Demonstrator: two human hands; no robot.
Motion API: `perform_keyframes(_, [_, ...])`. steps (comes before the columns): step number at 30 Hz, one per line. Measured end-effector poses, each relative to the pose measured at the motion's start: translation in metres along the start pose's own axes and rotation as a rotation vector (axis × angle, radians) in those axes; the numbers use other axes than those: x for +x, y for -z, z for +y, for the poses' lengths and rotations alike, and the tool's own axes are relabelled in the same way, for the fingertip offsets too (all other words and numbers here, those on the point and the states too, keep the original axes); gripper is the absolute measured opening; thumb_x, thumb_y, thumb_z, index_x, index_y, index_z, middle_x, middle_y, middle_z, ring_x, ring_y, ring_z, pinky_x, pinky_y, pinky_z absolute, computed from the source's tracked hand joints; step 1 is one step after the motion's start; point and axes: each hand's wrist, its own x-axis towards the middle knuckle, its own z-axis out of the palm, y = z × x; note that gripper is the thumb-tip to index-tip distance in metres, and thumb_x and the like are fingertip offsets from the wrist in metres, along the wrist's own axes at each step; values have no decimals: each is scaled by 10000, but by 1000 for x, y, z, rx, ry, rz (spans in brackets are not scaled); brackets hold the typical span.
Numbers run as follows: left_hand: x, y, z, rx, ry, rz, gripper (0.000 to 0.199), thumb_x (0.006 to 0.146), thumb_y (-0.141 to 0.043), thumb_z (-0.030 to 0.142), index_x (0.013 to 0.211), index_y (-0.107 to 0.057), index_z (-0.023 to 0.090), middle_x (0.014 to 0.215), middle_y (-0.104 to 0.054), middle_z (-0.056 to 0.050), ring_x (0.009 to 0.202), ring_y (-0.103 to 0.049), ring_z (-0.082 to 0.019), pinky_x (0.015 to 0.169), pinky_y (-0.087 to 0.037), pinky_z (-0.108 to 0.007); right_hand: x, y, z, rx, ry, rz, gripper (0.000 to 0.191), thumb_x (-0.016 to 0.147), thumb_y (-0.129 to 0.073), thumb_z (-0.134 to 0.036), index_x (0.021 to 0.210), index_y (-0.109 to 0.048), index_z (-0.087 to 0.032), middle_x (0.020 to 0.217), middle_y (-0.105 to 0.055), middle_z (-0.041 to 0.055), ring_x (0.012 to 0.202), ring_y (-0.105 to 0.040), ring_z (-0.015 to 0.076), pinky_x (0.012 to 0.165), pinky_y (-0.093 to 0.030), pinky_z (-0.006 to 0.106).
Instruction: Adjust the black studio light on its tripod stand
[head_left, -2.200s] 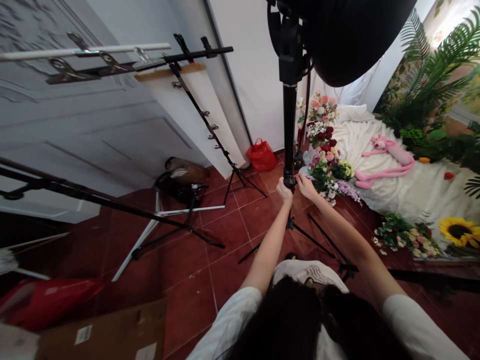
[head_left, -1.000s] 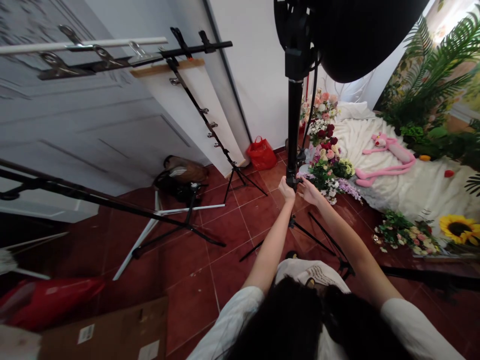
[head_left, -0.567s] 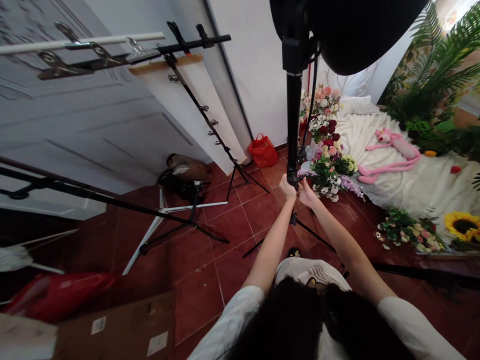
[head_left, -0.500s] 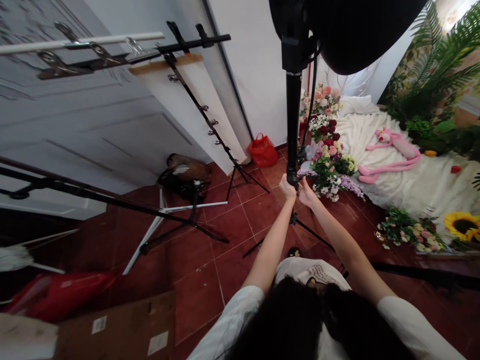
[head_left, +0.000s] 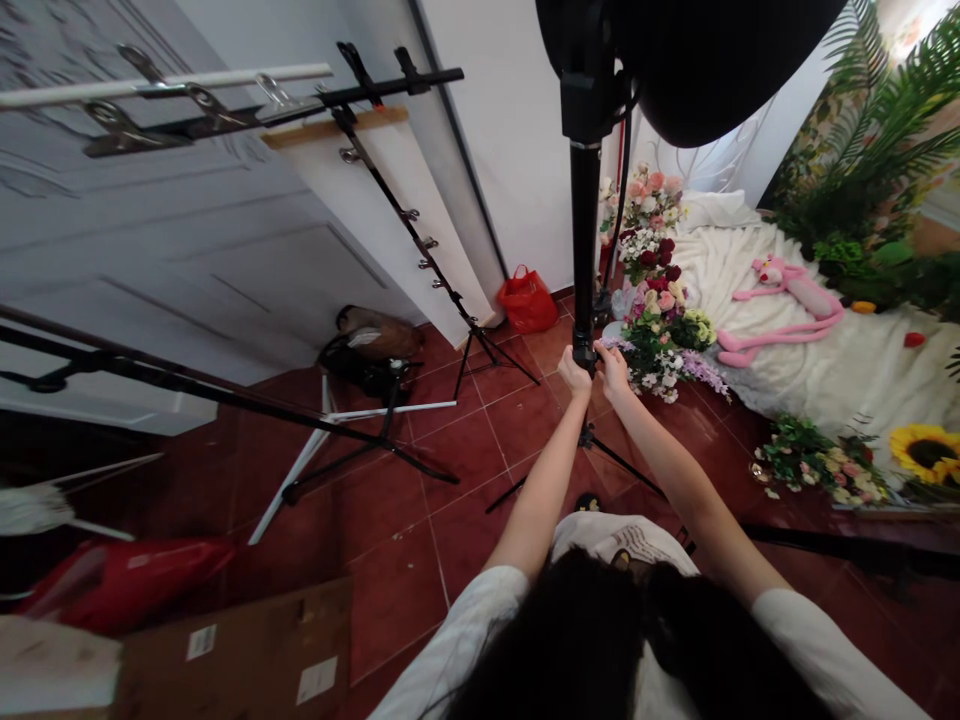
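Observation:
A black light stand (head_left: 585, 220) rises in front of me, with a large black lamp head (head_left: 697, 60) on top. My left hand (head_left: 575, 373) is wrapped round the stand's pole just below a black collar joint (head_left: 583, 350). On the right side of that joint, my right hand (head_left: 613, 370) has its fingers bent in at a small part, probably a knob, which the fingers mostly hide. Below the hands the stand's thin legs (head_left: 626, 465) spread over the floor.
Left stand several clip-hung backdrop stands (head_left: 390, 190) and a white-legged stand (head_left: 296, 480). A red bag (head_left: 527, 302) sits by the wall. Cardboard (head_left: 247, 650) lies lower left. To the right are artificial flowers (head_left: 652, 300) and a pink plush toy (head_left: 799, 290) on white cloth (head_left: 727, 260).
My right hand's fingers have shifted slightly up and closer against the joint. My left hand keeps its hold on the pole, and the view has moved a little.

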Motion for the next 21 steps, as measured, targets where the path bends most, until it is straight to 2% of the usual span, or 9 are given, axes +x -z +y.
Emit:
perform_keyframes(4, [-2,0,1,-32,-14,-21,309,924,-381,355,666,-486,220,641,-514,6,644,-512,-154,655,-422,-274,1,-7,-2,-173,67,112,505,814,-738,-268,647,-261,-255,553,-306,-95,594,-353,92,577,-347,221])
perform_keyframes(8, [-3,0,6,-34,-18,-13,331,941,-393,346,652,-486,215,626,-509,7,611,-479,-146,632,-386,-275,2,-5,-1,-220,103,118,478,878,-718,-197,646,-303,-248,563,-320,-101,640,-312,81,639,-353,207])
perform_keyframes(10, [-2,0,9,-30,-10,-4,330,944,-400,321,639,-468,215,613,-495,12,600,-460,-142,634,-372,-276,0,0,-1,-215,71,94,456,891,-723,-219,645,-339,-239,565,-360,-99,643,-328,81,654,-371,205])
perform_keyframes(13, [-1,0,11,-15,6,4,317,942,-412,297,640,-461,216,614,-489,15,611,-459,-142,647,-374,-272,-8,13,-1,-184,-10,16,380,933,-674,-296,672,-407,-228,596,-480,-74,655,-451,86,703,-448,212])
perform_keyframes(15, [-2,0,13,-14,11,5,326,952,-403,310,646,-464,218,621,-499,11,614,-463,-144,645,-379,-271,-19,29,2,-164,-58,-46,358,929,-673,-373,692,-452,-221,624,-540,-56,672,-534,93,749,-501,225])
perform_keyframes(17, [-3,1,15,-9,11,14,361,970,-378,338,636,-454,223,614,-504,7,603,-460,-146,631,-379,-273,-35,53,9,-162,-95,-97,400,851,-750,-467,683,-484,-220,626,-561,-47,652,-573,100,742,-532,233])
perform_keyframes(21, [-4,2,19,16,1,9,400,989,-369,382,637,-475,225,614,-543,-11,612,-497,-156,627,-392,-275,-71,125,32,-203,-171,-140,540,587,-909,-577,602,-500,-226,590,-602,-16,574,-601,124,588,-540,237])
